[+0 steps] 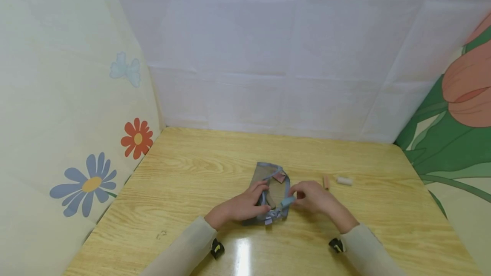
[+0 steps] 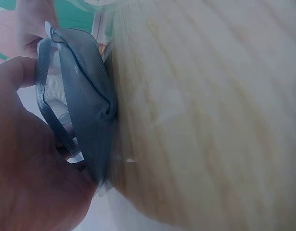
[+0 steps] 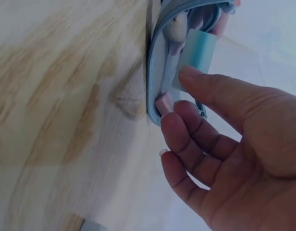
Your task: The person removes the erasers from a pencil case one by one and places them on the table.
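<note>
A mesh zip pouch (image 1: 278, 191) with grey-blue trim lies unzipped on the table, its opening spread. My left hand (image 1: 245, 205) holds the pouch's left side, with the thumb at the near rim and fingers along the edge. My right hand (image 1: 314, 197) pinches a light-blue cylindrical tube (image 3: 201, 50) between thumb and fingers, over the opening's right side. Inside the pouch are a small pink block-like piece (image 3: 164, 103) and a beige, rounded item (image 3: 176, 29). In the left wrist view, the zipper edge (image 2: 85, 72) curves beside the palm.
Right of the pouch, beyond my right hand, lie a short orange stick (image 1: 326, 182) and a white cylinder (image 1: 344, 180). The wood-grain table (image 1: 207, 156) meets a white sheet (image 1: 238, 97) at the back, with flower-printed cloths on both sides.
</note>
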The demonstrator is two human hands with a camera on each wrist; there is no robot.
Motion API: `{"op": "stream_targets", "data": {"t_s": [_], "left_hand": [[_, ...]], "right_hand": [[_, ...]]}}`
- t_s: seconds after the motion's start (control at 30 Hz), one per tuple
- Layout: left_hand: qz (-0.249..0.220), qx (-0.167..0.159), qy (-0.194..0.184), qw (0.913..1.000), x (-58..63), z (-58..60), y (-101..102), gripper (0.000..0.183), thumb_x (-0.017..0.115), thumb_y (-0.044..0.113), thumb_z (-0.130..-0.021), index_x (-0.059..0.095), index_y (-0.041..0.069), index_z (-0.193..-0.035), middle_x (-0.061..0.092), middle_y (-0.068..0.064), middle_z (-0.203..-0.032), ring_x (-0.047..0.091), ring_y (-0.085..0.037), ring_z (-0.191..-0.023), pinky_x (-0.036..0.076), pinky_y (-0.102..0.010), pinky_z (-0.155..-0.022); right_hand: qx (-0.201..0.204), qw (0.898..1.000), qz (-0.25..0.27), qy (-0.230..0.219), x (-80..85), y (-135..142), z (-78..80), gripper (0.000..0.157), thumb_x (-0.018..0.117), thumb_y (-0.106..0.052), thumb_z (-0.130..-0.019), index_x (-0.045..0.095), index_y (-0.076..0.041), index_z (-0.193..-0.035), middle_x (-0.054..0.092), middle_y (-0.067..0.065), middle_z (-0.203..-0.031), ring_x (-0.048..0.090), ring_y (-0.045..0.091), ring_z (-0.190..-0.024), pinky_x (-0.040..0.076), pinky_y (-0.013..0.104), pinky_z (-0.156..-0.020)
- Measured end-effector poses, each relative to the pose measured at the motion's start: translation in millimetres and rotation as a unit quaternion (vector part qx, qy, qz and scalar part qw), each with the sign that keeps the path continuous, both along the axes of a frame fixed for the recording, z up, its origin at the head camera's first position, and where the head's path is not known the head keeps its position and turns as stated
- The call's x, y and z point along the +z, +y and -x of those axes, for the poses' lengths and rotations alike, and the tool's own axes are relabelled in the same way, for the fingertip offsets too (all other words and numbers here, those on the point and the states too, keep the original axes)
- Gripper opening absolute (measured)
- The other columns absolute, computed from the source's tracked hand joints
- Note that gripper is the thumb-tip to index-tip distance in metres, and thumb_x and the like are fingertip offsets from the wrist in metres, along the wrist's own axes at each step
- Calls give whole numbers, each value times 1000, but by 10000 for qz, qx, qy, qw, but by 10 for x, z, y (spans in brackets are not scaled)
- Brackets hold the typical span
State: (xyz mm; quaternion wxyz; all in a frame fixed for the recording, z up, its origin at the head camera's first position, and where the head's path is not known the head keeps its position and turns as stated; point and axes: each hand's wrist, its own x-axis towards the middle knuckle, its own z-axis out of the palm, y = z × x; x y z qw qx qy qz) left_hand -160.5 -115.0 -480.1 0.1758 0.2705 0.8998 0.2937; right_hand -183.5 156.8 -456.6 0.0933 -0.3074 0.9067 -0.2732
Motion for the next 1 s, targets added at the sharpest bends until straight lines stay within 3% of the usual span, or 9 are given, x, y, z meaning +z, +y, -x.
{"op": "stream_targets", "data": {"t_s": [0.1, 0.17, 0.23, 0.33, 0.47, 0.87, 0.93, 1.0], "left_hand": [[11, -14, 12, 10000, 13, -4, 1, 74, 50, 52, -98, 31, 7, -155, 15, -6, -167, 26, -27, -150, 32, -44, -119], [21, -23, 20, 10000, 19, -8, 3, 74, 50, 51, -99, 31, 7, -155, 15, -7, -167, 26, -28, -150, 32, -44, -119], [30, -34, 12, 10000, 25, -9, 4, 74, 50, 51, -99, 31, 7, -155, 15, -8, -167, 25, -28, -150, 32, -44, -119], [32, -46, 27, 10000, 25, -8, 6, 74, 50, 50, -99, 31, 6, -155, 16, -9, -167, 26, -29, -150, 32, -45, -119], [56, -59, 22, 10000, 32, -9, 5, 74, 49, 51, -99, 30, 6, -155, 15, -9, -167, 25, -30, -151, 32, -45, -119], [61, -15, -78, 9999, 47, -6, 3, 75, 49, 53, -100, 29, 8, -156, 13, -7, -168, 24, -28, -151, 33, -45, -119], [78, -14, -60, 10000, 36, -1, 3, 74, 49, 53, -99, 29, 8, -156, 14, -7, -168, 24, -28, -151, 33, -45, -118], [79, -15, -62, 9999, 28, -1, 2, 74, 49, 53, -99, 29, 8, -156, 14, -6, -168, 25, -28, -151, 34, -45, -118]], "right_hand": [[-180, 9998, 9, 5, 7, 20, -12, 16, 81, -13, -84, 76, -16, -100, 57, -11, -72, 49, 5, -66, 44, 29, -64], [-336, 9994, -60, 54, 15, 38, -18, 17, 82, -14, -83, 76, -19, -98, 58, -13, -71, 50, 5, -67, 48, 43, -85], [-476, 9988, -99, 53, 27, 57, -25, 17, 83, -14, -82, 75, -22, -95, 57, -14, -70, 51, 6, -68, 39, 59, -96], [-605, 9981, -148, 25, 47, 90, -31, 17, 83, -14, -82, 74, -24, -94, 57, -14, -69, 51, 7, -69, 13, 79, -106], [-587, 9982, -80, -30, 59, 139, -34, 16, 81, -13, -84, 74, -21, -95, 57, -13, -68, 51, 7, -67, 5, 81, -108], [-586, 9981, 74, -164, 63, 317, -16, 14, 78, -9, -86, 75, -15, -98, 57, -9, -69, 51, 9, -66, 13, 73, -115], [-639, 9978, 36, -155, 61, 341, -18, 14, 78, -9, -86, 75, -17, -97, 58, -9, -70, 50, 10, -68, 28, 66, -112], [-685, 9975, -6, -169, 65, 357, -28, 13, 78, -9, -86, 74, -17, -96, 58, -8, -72, 50, 11, -70, 43, 54, -100]]}}
